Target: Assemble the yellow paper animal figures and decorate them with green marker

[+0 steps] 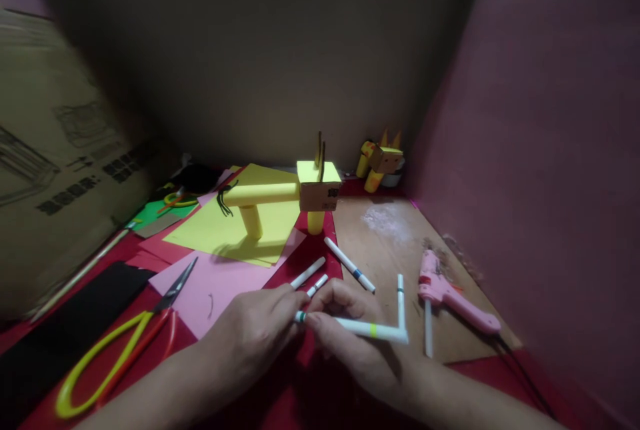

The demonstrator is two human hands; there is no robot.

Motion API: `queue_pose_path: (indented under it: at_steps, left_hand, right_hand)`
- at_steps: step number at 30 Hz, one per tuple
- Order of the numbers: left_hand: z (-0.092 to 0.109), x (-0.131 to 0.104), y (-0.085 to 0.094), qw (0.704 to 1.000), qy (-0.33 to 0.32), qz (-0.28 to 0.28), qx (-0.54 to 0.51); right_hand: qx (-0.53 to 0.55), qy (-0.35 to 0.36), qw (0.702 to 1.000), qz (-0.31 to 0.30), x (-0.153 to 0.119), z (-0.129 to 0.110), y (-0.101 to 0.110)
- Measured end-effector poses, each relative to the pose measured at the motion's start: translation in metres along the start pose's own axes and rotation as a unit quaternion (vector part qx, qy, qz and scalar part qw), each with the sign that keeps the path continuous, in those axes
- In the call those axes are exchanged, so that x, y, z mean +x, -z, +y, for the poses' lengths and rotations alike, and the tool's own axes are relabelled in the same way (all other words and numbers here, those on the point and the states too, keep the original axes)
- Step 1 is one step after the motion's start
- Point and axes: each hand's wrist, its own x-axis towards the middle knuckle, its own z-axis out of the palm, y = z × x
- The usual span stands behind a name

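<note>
Side by side at the front, my two hands meet around a white marker with a green band (301, 317). My left hand (250, 327) has its fingers curled at the marker's end, and my right hand (350, 337) pinches it between thumb and fingers. Another white length with a yellow-green band (373, 331) runs along my right hand; whether it is held too, I cannot tell. Beyond my fingers lie a white marker (309, 273), a short white piece (317, 285) and a blue-banded marker (350, 265). A teal-banded marker (401, 303) points away beside my right wrist.
A yellow paper-tube animal with a box head (320, 195) stands ahead on yellow paper (200, 233). Scissors (125, 343) lie left. A pink glue gun (450, 293) rests on cardboard (385, 243) at right. A smaller tube animal (387, 160) stands behind; a large carton (55, 150) flanks the left.
</note>
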Motion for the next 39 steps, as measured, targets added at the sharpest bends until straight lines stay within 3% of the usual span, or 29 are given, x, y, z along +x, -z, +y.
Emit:
queue_pose_path:
  at_steps: [3, 7, 11, 15, 19, 25, 28, 29, 31, 33, 36, 39]
  left_hand:
    - [-0.001, -0.007, -0.002, 0.999, 0.011, -0.034, 0.001]
    - [0.004, -0.007, 0.012, 0.983, 0.074, -0.152, -0.067]
    - [0.014, 0.01, 0.039, 0.927, 0.169, -0.269, -0.199]
    - [0.017, 0.018, 0.051, 0.869, 0.239, -0.3, -0.311]
    - [0.016, 0.016, 0.051, 0.798, 0.301, -0.326, -0.409]
    - [0.008, 0.005, 0.035, 0.653, 0.339, -0.366, -0.57]
    - [-0.003, 0.001, 0.03, 0.59, 0.348, -0.4, -0.609]
    - [-0.006, 0.001, 0.031, 0.573, 0.357, -0.407, -0.615]
    - [-0.013, 0.001, 0.034, 0.566, 0.38, -0.369, -0.631]
    - [-0.017, 0.002, 0.038, 0.588, 0.38, -0.318, -0.639]
    - [-0.02, 0.001, 0.036, 0.615, 0.377, -0.254, -0.644]
    - [-0.023, 0.0, 0.028, 0.612, 0.381, -0.181, -0.669]
  right_hand:
    - [0.044, -0.043, 0.998, -0.002, 0.001, -0.002, 0.0]
    - [0.067, -0.094, 0.993, -0.015, -0.001, -0.008, 0.002]
    - [0.038, -0.106, 0.993, -0.043, -0.004, -0.015, 0.005]
    - [-0.009, -0.088, 0.994, -0.071, -0.01, -0.015, 0.011]
    - [-0.087, -0.071, 0.989, -0.094, -0.015, -0.012, 0.015]
    - [-0.124, -0.04, 0.985, -0.109, -0.019, -0.017, 0.013]
    - [-0.097, 0.0, 0.991, -0.093, -0.023, -0.027, 0.021]
    - [-0.072, 0.026, 0.996, -0.04, -0.024, -0.031, 0.026]
    - [-0.031, 0.053, 0.998, -0.003, -0.024, -0.038, 0.036]
    - [-0.01, 0.06, 0.998, 0.011, -0.019, -0.039, 0.042]
    - [0.025, 0.061, 0.997, 0.033, -0.006, -0.03, 0.045]
    - [0.087, 0.066, 0.99, 0.088, 0.008, -0.015, 0.044]
